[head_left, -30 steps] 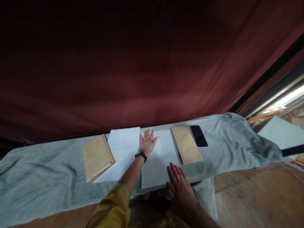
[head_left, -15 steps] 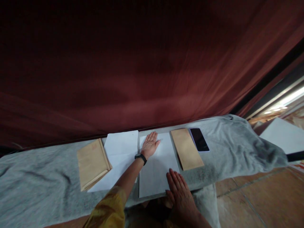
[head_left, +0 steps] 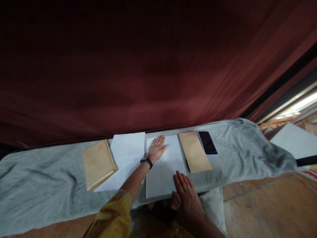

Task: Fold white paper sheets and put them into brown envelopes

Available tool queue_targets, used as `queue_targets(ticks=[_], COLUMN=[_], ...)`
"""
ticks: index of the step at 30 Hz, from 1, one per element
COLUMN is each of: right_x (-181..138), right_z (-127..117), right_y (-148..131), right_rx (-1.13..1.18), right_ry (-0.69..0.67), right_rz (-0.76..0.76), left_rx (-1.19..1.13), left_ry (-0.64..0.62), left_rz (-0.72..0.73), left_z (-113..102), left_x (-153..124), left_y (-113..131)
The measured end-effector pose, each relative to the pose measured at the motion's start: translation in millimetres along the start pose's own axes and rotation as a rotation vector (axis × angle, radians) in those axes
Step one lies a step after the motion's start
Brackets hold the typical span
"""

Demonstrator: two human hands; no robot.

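- Backdrop [head_left: 158, 82] of dark red cloth, rising along the far side of the desk and filling the upper part of the view.
- Desk [head_left: 240, 155], long and narrow, draped in a wrinkled grey cover.
- Floor [head_left: 277, 205] of brown tiles, showing below the desk at the right.
- White panel [head_left: 296, 140], beyond the right end of the desk, tilted; what it is cannot be told.
- Middle paper [head_left: 163, 178], white, flat on the desk in front of the person, between the other paper and the single envelope.
- Left paper [head_left: 128, 145], also white, just beside the middle one, partly covered by envelopes and the left forearm.
- Stack of envelopes [head_left: 97, 162], brown, at the left, overlapping the left paper; a faint red mark shows on top.
- Single envelope [head_left: 195, 152], brown, just right of the middle paper.
- Right hand [head_left: 187, 193], palm down, fingers together and straight, over the middle paper's near right edge; whether it presses cannot be told.
- Left hand [head_left: 157, 149], flat on the middle paper's far part, fingers together, thumb apart, gripping nothing.
- Phone [head_left: 208, 143], dark screen up, beside the single envelope.
- Watch [head_left: 147, 162], black, on the left wrist.
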State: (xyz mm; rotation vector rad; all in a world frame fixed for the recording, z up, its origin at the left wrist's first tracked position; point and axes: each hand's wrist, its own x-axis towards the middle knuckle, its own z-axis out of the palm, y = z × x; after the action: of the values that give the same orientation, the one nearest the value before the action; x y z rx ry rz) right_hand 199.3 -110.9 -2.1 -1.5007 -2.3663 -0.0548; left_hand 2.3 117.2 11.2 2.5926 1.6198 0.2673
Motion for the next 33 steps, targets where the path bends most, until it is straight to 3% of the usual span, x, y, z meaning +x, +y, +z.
queue_targets(ticks=[3, 5, 14, 17, 22, 33], right_x=[0.7, 0.6, -1.3, 0.2, 5.7, 11.2], right_z=[-2.9, -2.8, 0.8, -1.1, -5.5, -18.3], right_y=[-0.6, -0.9, 4.5, 10.8, 23.2, 35.8], right_rx=[0.003, 0.008, 0.042, 0.064, 0.108, 0.048], right_ry=[-0.026, -0.033, -0.003, -0.005, -0.035, -0.127], right_rz=[0.003, 0.012, -0.041, -0.058, -0.109, -0.232], left_rx=[0.0, 0.0, -0.016, -0.009, 0.008, 0.063], left_ry=[-0.015, -0.011, -0.061, -0.097, -0.118, -0.157], left_rz=[-0.009, 0.012, 0.254, 0.249, 0.173, 0.224], left_z=[-4.0, -5.3, -19.9, -27.4, -36.5, -39.3], left_x=[0.3, -15.4, -170.1, -202.2, -209.4, -205.8], left_y=[5.0, 13.0, 61.0, 64.4, 59.2, 62.4])
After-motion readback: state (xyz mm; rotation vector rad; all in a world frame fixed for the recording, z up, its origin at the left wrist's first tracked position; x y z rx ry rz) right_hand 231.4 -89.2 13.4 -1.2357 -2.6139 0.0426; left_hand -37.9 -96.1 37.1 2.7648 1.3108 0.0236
